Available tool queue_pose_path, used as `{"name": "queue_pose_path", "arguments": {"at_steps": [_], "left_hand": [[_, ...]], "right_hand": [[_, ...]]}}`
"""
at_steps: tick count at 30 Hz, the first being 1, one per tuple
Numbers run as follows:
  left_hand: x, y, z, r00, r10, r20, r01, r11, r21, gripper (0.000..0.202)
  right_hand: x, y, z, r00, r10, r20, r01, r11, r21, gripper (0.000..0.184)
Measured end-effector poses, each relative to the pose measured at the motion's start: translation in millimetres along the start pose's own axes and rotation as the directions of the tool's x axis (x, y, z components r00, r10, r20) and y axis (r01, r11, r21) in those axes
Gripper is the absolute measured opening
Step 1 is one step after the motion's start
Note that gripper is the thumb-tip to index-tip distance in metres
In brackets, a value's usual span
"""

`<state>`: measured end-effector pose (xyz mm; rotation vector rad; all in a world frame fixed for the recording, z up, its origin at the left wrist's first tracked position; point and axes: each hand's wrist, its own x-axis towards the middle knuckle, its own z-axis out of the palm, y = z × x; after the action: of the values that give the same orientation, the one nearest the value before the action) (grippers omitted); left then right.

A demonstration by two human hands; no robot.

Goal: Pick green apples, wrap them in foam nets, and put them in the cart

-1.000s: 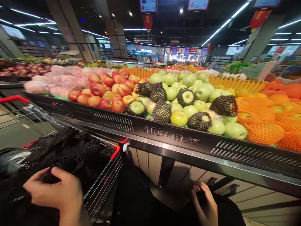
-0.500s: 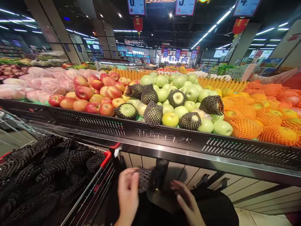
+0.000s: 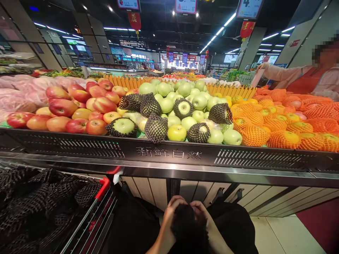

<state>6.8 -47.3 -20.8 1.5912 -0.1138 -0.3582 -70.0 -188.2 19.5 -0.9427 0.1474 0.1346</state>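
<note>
Head view: you are holding a black net (image 3: 185, 220) low in front of your body, below the stand (image 3: 169, 155). Your left hand (image 3: 172, 211) is curling its fingers around the net's left side, and your right hand (image 3: 202, 215) is closing on its right side, so both are gripping it together. To your left, more black nets are lying piled in the cart (image 3: 104, 185). Above, green apples (image 3: 185, 106) are sitting in the middle of the stand, some of them netted, with red apples (image 3: 76, 106) lying left of them and oranges (image 3: 286, 120) right. A person (image 3: 304, 79) is reaching in at far right.
</note>
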Motion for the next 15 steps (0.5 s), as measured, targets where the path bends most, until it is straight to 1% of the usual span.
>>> {"name": "queue_pose_path", "arguments": {"at_steps": [2, 4, 5, 6, 7, 8, 9, 10, 11, 13, 14, 15], "left_hand": [[-7.0, 5.6, 5.6, 0.997, 0.063, 0.035, -0.064, 0.997, 0.048, 0.017], [-12.6, 10.5, 8.3, 0.992, 0.119, 0.04, -0.12, 0.992, 0.026, 0.017], [-14.8, 12.3, 8.4, 0.988, 0.147, 0.043, -0.146, 0.989, -0.029, 0.015], [-16.8, 13.7, 7.7, 0.984, 0.17, 0.054, -0.164, 0.981, -0.101, 0.018], [-18.8, 14.5, 6.7, 0.98, 0.181, 0.08, -0.164, 0.97, -0.178, 0.026], [-21.0, 14.8, 5.7, 0.978, 0.169, 0.125, -0.134, 0.958, -0.252, 0.036], [-23.5, 14.4, 5.1, 0.976, 0.138, 0.172, -0.076, 0.943, -0.325, 0.045], [-26.2, 13.5, 4.9, 0.974, 0.086, 0.21, 0.004, 0.919, -0.394, 0.051], [-29.2, 11.9, 5.1, 0.97, 0.03, 0.24, 0.086, 0.884, -0.46, 0.053], [-35.2, 7.7, 6.2, 0.964, -0.034, 0.264, 0.191, 0.779, -0.598, 0.042], [-37.9, 5.8, 6.5, 0.963, -0.039, 0.266, 0.21, 0.724, -0.657, 0.036], [-40.0, 4.5, 6.4, 0.963, -0.032, 0.269, 0.216, 0.688, -0.693, 0.03]], "right_hand": [[2.7, 0.5, -2.5, 1.0, 0.0, -0.007, 0.0, 1.0, 0.015, 0.055], [6.7, 0.2, -8.7, 0.998, -0.006, -0.058, 0.006, 1.0, -0.008, 0.045], [8.8, 0.1, -13.0, 0.996, -0.01, -0.088, 0.008, 1.0, -0.025, 0.04], [10.7, 0.1, -17.7, 0.993, -0.017, -0.12, 0.012, 0.999, -0.043, 0.036], [12.4, 0.2, -22.6, 0.989, -0.028, -0.143, 0.019, 0.998, -0.061, 0.034], [13.8, 0.4, -27.3, 0.987, -0.045, -0.153, 0.033, 0.996, -0.08, 0.034], [14.9, 0.6, -31.3, 0.986, -0.068, -0.152, 0.055, 0.994, -0.093, 0.035], [15.5, 0.4, -34.6, 0.985, -0.096, -0.142, 0.082, 0.992, -0.097, 0.036], [15.7, -0.1, -37.0, 0.984, -0.123, -0.13, 0.112, 0.99, -0.091, 0.038], [14.5, -2.9, -39.5, 0.981, -0.164, -0.105, 0.16, 0.986, -0.042, 0.039], [13.2, -5.0, -40.0, 0.981, -0.169, -0.1, 0.168, 0.986, -0.014, 0.04], [11.5, -7.3, -40.2, 0.981, -0.167, -0.099, 0.169, 0.986, 0.007, 0.041]]}}
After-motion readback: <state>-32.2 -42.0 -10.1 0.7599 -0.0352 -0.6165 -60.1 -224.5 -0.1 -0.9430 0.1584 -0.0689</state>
